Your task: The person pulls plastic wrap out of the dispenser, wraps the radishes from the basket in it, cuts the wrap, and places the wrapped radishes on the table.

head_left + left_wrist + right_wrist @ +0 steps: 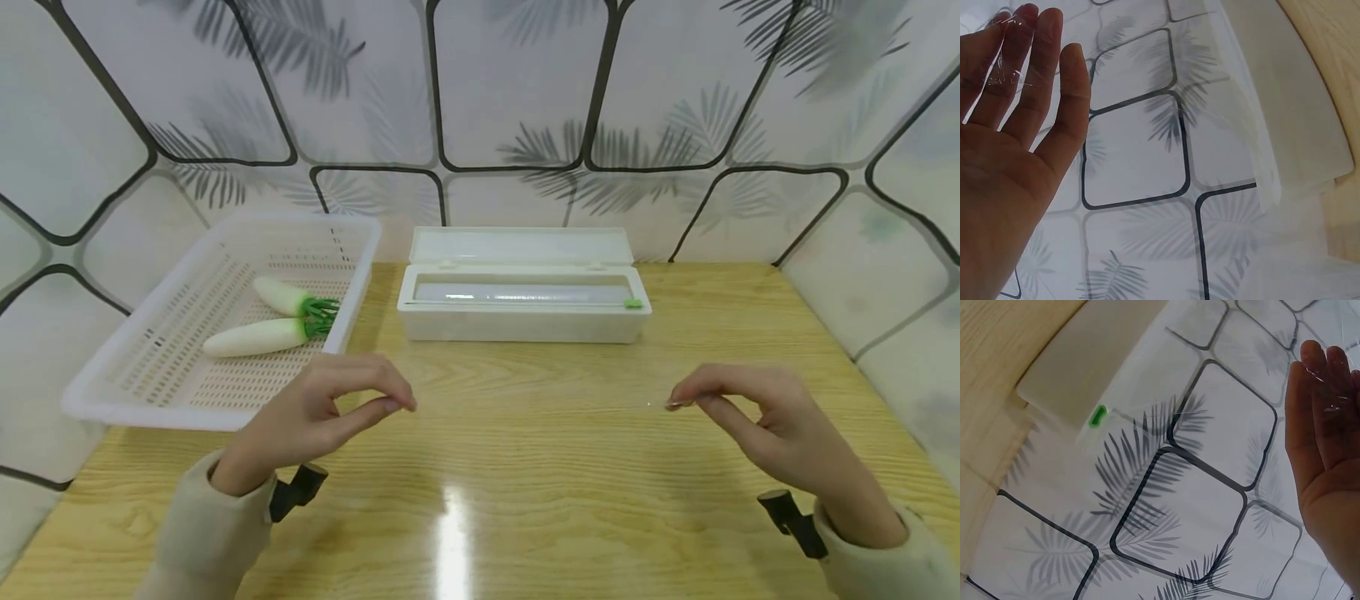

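Note:
My left hand (311, 417) is raised above the table in front of the basket, pinching cling film (1013, 72) between thumb and fingers. Opposite it, my right hand (783, 429) pinches the film at the other side. The film is so clear that in the head view it barely shows; both wrist views show it bunched at the fingertips. Behind the hands stands a white cling film dispenser (525, 327) with its lid (521, 247) up. A film roll (525, 292) lies inside, and a green slide cutter (633, 303) sits at the right end of its front edge.
At the left, a white perforated basket (165, 417) holds two white radishes, a nearer radish (255, 337) and a farther radish (281, 294), both with cut green stems. The wooden table (540, 500) meets a patterned backdrop (517, 83) behind and at the sides.

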Demonstrator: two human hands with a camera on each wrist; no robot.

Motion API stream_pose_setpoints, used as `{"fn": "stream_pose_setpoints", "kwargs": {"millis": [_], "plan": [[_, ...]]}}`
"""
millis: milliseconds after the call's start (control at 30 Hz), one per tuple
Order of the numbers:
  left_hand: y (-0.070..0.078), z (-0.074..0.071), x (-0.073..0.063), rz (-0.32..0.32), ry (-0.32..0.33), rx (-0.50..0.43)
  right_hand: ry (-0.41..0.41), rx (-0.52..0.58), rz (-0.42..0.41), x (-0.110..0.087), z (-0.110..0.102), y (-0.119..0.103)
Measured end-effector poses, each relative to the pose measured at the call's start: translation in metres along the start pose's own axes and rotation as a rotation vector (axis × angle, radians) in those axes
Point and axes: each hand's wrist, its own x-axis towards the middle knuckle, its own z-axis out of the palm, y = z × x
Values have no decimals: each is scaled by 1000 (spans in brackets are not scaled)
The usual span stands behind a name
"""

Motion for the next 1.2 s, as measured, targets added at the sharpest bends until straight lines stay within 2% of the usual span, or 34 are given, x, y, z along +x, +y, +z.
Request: {"fn": "stream_pose_setpoints", "kwargs": {"millis": [167, 267, 367, 567, 733, 833, 967, 1200], "plan": [[-5, 12, -13, 26, -68, -24, -81, 3, 10, -13, 8, 2], [-8, 19, -21, 2, -116, -45, -125, 28, 22, -20, 13, 4], [-12, 27, -29, -22, -160, -23, -174, 28, 59, -27, 18, 4], [-22, 40, -37, -113, -251, 88, -254, 9, 84, -38, 32, 10], [-25, 48, -39, -218, -323, 132, -284, -8, 80, -45, 43, 18], [-27, 49, -39, -255, -356, 151, -300, -28, 95, -49, 49, 21], [-32, 53, -39, -235, -384, 169, -356, -76, 135, -53, 54, 23], [-42, 60, -40, -199, -413, 209, -416, -142, 108, -55, 61, 27]]}}
